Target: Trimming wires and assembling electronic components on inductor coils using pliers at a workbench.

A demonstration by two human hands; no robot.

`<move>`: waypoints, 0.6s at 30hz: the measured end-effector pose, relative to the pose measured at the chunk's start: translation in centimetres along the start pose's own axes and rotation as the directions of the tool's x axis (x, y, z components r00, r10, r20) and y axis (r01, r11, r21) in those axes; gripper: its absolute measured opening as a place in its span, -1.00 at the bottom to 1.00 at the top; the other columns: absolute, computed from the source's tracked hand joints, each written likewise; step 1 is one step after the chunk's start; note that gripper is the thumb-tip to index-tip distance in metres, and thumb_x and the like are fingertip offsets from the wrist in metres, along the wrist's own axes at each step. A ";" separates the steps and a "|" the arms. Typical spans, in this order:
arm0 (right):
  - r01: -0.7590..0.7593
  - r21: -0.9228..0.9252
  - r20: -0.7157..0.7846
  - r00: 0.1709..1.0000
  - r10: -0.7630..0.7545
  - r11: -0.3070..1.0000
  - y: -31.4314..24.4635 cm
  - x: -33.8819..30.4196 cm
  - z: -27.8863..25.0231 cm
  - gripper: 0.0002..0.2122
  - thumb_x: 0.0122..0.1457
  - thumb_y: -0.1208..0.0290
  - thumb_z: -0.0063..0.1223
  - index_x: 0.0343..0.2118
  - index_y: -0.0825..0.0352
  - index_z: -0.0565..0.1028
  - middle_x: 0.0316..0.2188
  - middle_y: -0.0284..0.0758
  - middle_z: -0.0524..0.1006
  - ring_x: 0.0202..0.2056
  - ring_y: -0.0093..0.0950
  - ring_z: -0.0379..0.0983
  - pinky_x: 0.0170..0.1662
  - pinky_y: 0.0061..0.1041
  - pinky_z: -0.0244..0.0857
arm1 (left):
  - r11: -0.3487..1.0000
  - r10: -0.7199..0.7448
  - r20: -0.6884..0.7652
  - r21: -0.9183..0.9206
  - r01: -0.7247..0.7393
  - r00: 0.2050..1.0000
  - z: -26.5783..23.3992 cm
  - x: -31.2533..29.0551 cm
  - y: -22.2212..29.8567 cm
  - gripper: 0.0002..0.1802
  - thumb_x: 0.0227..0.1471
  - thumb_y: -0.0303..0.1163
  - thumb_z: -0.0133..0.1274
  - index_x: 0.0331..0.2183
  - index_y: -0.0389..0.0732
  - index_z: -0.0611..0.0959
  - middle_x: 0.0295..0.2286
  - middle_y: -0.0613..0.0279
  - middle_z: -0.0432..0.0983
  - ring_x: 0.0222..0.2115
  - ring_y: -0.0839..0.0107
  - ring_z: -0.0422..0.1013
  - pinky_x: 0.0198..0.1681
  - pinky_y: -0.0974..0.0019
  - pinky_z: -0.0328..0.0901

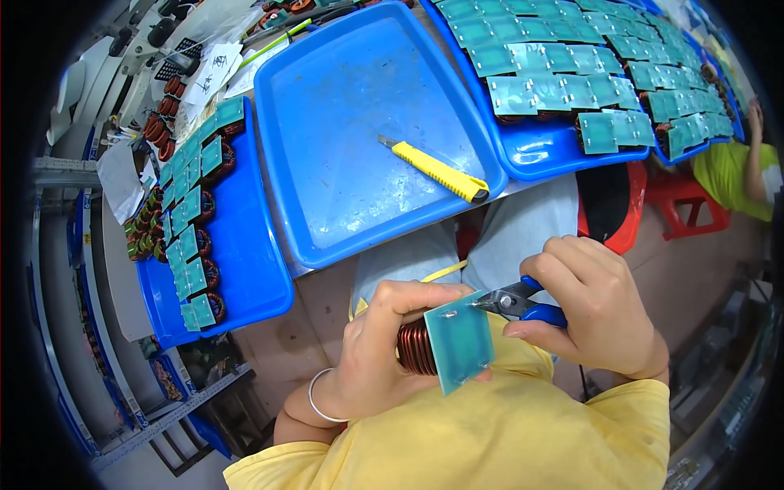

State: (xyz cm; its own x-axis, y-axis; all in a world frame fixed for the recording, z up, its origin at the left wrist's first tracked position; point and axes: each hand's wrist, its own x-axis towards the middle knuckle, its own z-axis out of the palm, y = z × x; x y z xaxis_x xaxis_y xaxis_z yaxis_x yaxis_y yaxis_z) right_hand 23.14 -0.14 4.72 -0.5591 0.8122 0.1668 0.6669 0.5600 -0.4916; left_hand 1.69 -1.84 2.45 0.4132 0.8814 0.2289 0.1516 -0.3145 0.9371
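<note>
My left hand (377,347) is wrapped round a copper-wound toroidal coil (416,349) with a green square circuit board (459,343) on its face. Held up in front of my yellow shirt, the board is tilted, its solder side toward the right. My right hand (594,304) grips blue-handled side cutters (518,300). Their jaws touch or nearly touch the pins at the board's upper corner; whether they are closed on a pin is too small to tell.
A blue tray (282,220) ahead holds a yellow utility knife (441,171). Rows of board-mounted coils fill blue trays at left (253,278) and right (539,163). Loose coils (161,122) and papers (214,73) lie far left. Another person's sleeve (729,173) shows far right, beside a red stool (686,204).
</note>
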 end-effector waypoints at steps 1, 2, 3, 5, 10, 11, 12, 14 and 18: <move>-0.002 0.002 0.008 1.000 0.002 1.000 0.0 0.0 0.0 -0.62 -0.16 0.15 0.20 -0.46 0.35 0.34 -0.58 -0.28 0.28 -0.54 -0.34 0.28 -0.47 -0.45 0.16 | 1.000 -0.001 0.001 0.000 0.001 1.000 0.0 0.0 0.0 -0.28 -0.43 -0.37 0.38 -0.22 -0.34 0.33 -0.29 0.05 0.44 -0.28 0.36 0.47 -0.23 0.39 0.39; -0.003 0.003 0.008 1.000 0.003 1.000 0.0 -0.1 0.0 -0.62 -0.16 0.15 0.20 -0.46 0.35 0.34 -0.58 -0.28 0.28 -0.54 -0.34 0.28 -0.47 -0.45 0.16 | 1.000 -0.001 0.005 0.003 0.001 1.000 0.0 0.0 0.0 -0.28 -0.43 -0.37 0.38 -0.22 -0.34 0.33 -0.28 0.05 0.44 -0.28 0.35 0.47 -0.23 0.39 0.39; -0.002 0.004 0.011 1.000 0.002 1.000 0.0 -0.1 0.1 -0.63 -0.16 0.15 0.20 -0.46 0.35 0.34 -0.58 -0.28 0.28 -0.53 -0.34 0.28 -0.47 -0.45 0.16 | 1.000 -0.001 0.008 0.006 0.000 1.000 0.1 0.0 0.0 -0.28 -0.43 -0.37 0.38 -0.22 -0.35 0.33 -0.28 0.04 0.44 -0.28 0.35 0.47 -0.23 0.39 0.39; -0.004 0.006 0.013 1.000 0.004 1.000 0.1 -0.1 0.1 -0.63 -0.16 0.16 0.20 -0.45 0.35 0.34 -0.58 -0.28 0.28 -0.53 -0.34 0.28 -0.47 -0.44 0.16 | 1.000 -0.007 0.014 0.006 0.007 1.000 0.1 0.0 0.0 -0.29 -0.43 -0.36 0.38 -0.23 -0.36 0.33 -0.28 0.04 0.44 -0.28 0.34 0.46 -0.23 0.39 0.39; -0.009 0.005 0.024 1.000 0.009 1.000 0.1 -0.3 0.2 -0.63 -0.15 0.15 0.19 -0.47 0.34 0.34 -0.58 -0.28 0.27 -0.53 -0.34 0.28 -0.46 -0.44 0.16 | 1.000 -0.014 0.025 0.006 0.014 1.000 0.2 0.0 0.1 -0.29 -0.42 -0.36 0.38 -0.23 -0.36 0.33 -0.28 0.03 0.44 -0.28 0.35 0.47 -0.22 0.39 0.39; -0.009 0.007 0.024 1.000 0.009 1.000 0.1 -0.3 0.2 -0.63 -0.15 0.15 0.19 -0.47 0.34 0.34 -0.58 -0.28 0.27 -0.53 -0.34 0.28 -0.46 -0.44 0.16 | 1.000 -0.009 0.029 0.012 0.009 1.000 0.1 0.0 0.1 -0.29 -0.42 -0.36 0.37 -0.23 -0.37 0.33 -0.28 0.03 0.44 -0.29 0.35 0.47 -0.22 0.39 0.39; -0.010 0.009 0.031 0.999 0.010 1.000 0.2 -0.3 0.2 -0.64 -0.15 0.15 0.18 -0.48 0.34 0.33 -0.58 -0.28 0.27 -0.53 -0.35 0.28 -0.47 -0.44 0.16 | 1.000 -0.002 0.035 0.015 0.001 0.999 0.1 0.1 0.1 -0.29 -0.42 -0.37 0.37 -0.23 -0.37 0.33 -0.28 0.03 0.43 -0.29 0.36 0.47 -0.22 0.39 0.39; -0.014 0.010 0.039 0.999 0.014 1.000 0.2 -0.4 0.2 -0.64 -0.14 0.14 0.18 -0.48 0.33 0.33 -0.58 -0.28 0.27 -0.53 -0.35 0.28 -0.47 -0.44 0.16 | 1.000 -0.013 0.042 -0.008 0.013 0.999 0.2 0.1 0.0 -0.30 -0.41 -0.37 0.37 -0.23 -0.37 0.33 -0.27 0.02 0.43 -0.30 0.35 0.47 -0.22 0.39 0.39; -0.013 0.025 0.027 1.000 0.012 1.000 0.3 -0.4 0.4 -0.58 -0.17 0.07 0.16 -0.46 0.37 0.35 -0.59 -0.27 0.23 -0.54 -0.28 0.24 -0.47 -0.40 0.14 | 0.999 -0.036 0.059 -0.033 0.038 0.998 0.1 0.0 0.0 -0.30 -0.39 -0.36 0.36 -0.22 -0.36 0.32 -0.27 0.05 0.44 -0.30 0.38 0.47 -0.24 0.41 0.39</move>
State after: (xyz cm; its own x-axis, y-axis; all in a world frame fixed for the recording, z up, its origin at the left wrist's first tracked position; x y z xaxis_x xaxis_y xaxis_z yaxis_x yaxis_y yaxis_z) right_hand 23.40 -0.39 4.17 -0.5640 0.8142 0.1382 0.6616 0.5456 -0.5145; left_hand 1.76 -1.91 2.40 0.4601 0.8696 0.1791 0.1374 -0.2690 0.9533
